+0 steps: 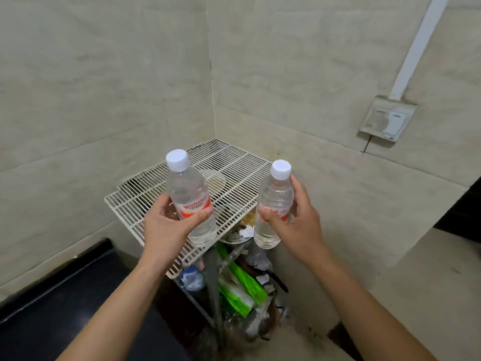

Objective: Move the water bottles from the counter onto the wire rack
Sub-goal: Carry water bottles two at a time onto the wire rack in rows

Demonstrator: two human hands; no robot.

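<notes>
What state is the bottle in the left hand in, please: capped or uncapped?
Capped: a white cap sits on the neck of the bottle that the left hand grips around its label.

two forearms (125,295) show in the head view, both bare along their whole visible length, from the bottom edge of the frame through the wrists to the left hand (166,230) and the right hand (299,225). the forearms are slim and smooth and narrow evenly toward the wrists, and the fingers (299,190) are long and slender, with nails on the left thumb (200,217) and right thumb (270,217) that look short and plain. the upper arms are cut off by the frame, so clothing cannot be told
</notes>
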